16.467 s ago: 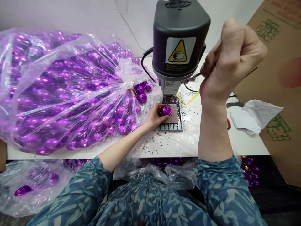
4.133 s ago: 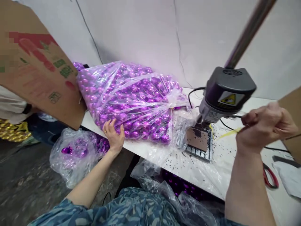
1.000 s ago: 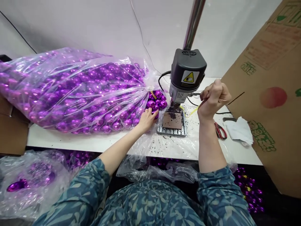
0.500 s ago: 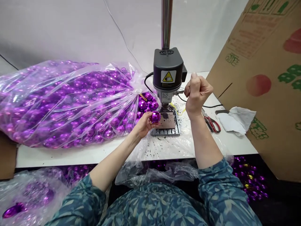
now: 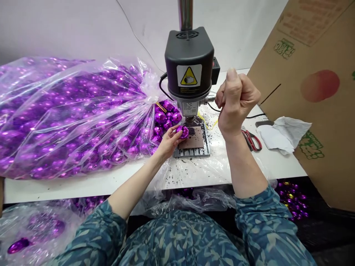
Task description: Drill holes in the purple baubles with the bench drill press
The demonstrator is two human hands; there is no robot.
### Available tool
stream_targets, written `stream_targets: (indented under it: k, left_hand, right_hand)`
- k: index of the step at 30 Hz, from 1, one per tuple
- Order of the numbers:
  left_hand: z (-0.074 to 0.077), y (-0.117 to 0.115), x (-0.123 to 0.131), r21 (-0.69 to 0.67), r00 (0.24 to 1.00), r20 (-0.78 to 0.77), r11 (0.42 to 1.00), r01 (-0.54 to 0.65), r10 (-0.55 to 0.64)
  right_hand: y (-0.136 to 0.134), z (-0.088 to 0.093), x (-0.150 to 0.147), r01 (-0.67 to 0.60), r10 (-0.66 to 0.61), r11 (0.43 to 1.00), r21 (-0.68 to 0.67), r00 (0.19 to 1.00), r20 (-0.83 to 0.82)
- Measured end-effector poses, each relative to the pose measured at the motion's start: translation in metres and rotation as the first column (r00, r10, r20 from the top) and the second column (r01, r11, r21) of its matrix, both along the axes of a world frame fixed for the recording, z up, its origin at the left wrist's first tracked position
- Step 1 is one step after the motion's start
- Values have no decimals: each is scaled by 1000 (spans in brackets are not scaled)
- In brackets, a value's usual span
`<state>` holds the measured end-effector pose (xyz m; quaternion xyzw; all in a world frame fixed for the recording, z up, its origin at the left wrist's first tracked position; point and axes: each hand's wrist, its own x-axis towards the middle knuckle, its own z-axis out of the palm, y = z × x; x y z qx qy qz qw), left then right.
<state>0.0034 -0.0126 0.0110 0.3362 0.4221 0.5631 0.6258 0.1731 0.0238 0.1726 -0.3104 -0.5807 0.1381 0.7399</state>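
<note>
My left hand pinches a shiny purple faceted ball between thumb and fingers, just left of the drill press chuck. Under it lies a brown board on the slotted metal base, strewn with dark chips. My right hand is closed in a fist at the side of the drill press, around its feed lever; most of the lever is hidden by the fingers. More purple balls spill from the bag mouth beside my left hand.
A big clear bag full of purple balls fills the left of the white table. Red-handled scissors and white paper lie at the right, before a large cardboard box. Another plastic bag sits below the table edge.
The view has shifted closer to the drill press. The ball has turned in my left fingers, with the thumb now over its front. My right hand keeps its closed grip beside the press.
</note>
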Motion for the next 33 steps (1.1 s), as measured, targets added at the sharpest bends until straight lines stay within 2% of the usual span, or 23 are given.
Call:
stream_targets:
  k: [5, 8, 14, 19, 21, 26, 33]
  left_hand:
    - [-16, 11, 0, 138, 975, -217, 990, -9, 39]
    - [-20, 14, 2, 209, 952, -304, 977, 26, 40]
    - [-18, 15, 7, 267, 884, -466, 959, 99, 38]
    - [-15, 9, 13, 306, 771, -632, 940, 151, 82]
    - [-16, 6, 17, 332, 754, -649, 930, 156, 105]
    - [-18, 3, 22, 346, 805, -589, 924, 163, 79]
    - [-20, 5, 21, 354, 781, -618, 919, 171, 93]
  right_hand:
    - [-4, 1, 0, 66, -62, 995, -71, 997, 51]
    - [-6, 3, -1, 40, -38, 998, -52, 999, 26]
    - [-5, 3, -2, -12, 12, 1000, -6, 1000, -29]
    - [-4, 3, -3, -22, 23, 999, 36, 999, -40]
    - [-5, 4, -4, -1, 2, 999, 37, 999, -36]
    - [-6, 5, -5, 6, -3, 998, 63, 999, -53]
    - [-13, 2, -5, 43, -38, 996, 74, 997, -69]
